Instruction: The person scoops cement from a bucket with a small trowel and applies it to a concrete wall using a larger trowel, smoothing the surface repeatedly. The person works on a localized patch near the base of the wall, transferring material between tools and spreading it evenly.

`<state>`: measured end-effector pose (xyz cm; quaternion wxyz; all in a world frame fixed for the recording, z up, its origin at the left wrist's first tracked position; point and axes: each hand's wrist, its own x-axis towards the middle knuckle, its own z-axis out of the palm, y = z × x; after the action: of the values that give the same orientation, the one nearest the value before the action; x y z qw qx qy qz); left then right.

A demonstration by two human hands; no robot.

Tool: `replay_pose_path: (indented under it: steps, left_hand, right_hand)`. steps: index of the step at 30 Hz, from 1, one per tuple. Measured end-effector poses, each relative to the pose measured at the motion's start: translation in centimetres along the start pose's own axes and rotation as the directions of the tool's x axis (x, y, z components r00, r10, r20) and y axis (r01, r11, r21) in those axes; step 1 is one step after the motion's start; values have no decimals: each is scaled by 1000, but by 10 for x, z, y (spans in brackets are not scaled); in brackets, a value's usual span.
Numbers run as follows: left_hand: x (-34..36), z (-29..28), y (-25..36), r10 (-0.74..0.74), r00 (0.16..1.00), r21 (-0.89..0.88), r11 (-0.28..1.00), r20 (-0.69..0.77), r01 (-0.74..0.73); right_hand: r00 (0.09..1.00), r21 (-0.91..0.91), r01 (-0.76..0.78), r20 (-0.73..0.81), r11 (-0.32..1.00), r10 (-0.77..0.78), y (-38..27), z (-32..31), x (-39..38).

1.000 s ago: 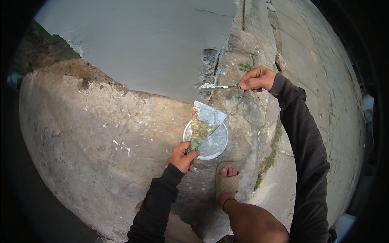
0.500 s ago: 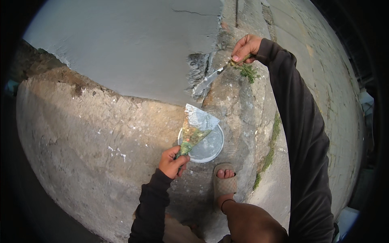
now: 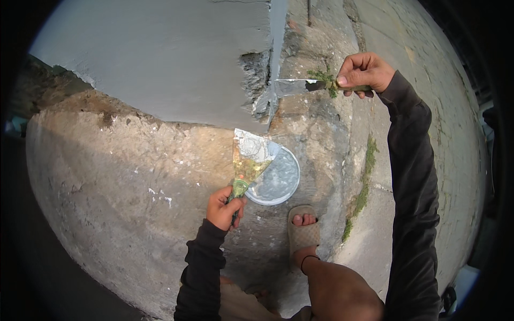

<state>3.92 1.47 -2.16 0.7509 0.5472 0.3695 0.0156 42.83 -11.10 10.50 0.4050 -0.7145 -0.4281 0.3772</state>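
Observation:
My left hand (image 3: 224, 207) is closed round the green handle of a wide putty knife (image 3: 250, 163), whose triangular blade carries whitish-grey filler near its broad edge. Partly behind that blade, a round pale lid or shallow tub (image 3: 276, 179) lies on the ground. My right hand (image 3: 365, 74) grips a narrow putty knife (image 3: 300, 86), its blade pointing left with white paste along the upper edge. The tip meets the side of the grey wall corner (image 3: 275, 59), beside a rough broken patch (image 3: 256, 75).
The smooth grey wall (image 3: 160, 59) rises above a worn concrete ledge (image 3: 128, 166) with white specks. Small weeds (image 3: 361, 187) grow in a crack at the right. My sandalled foot (image 3: 304, 222) stands just below the lid. Paving (image 3: 407, 59) stretches along the far right.
My right hand has moved right, bringing its knife from the broken patch round to the corner's side, now nearly level. The left knife has shifted slightly up and left across the lid.

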Motion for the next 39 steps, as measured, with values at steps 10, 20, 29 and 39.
replay_pose_path:
  steps: [10,20,29,39]
  left_hand:
    - [-52,-32,7,-59,996,27,998,-74,61]
    - [-60,-37,7,-47,997,22,999,-62,48]
    - [-57,-39,7,-93,989,10,995,-112,95]
    - [-49,-40,5,-58,996,-18,998,-69,56]
  right_hand:
    - [997,-40,4,-82,999,-7,-3,68,1]
    - [970,-240,127,-174,963,-171,-45,35,-3]
    - [985,-72,20,-168,997,-32,-14,76,-28]
    - [963,-11,32,-268,999,-33,18,69,-13]
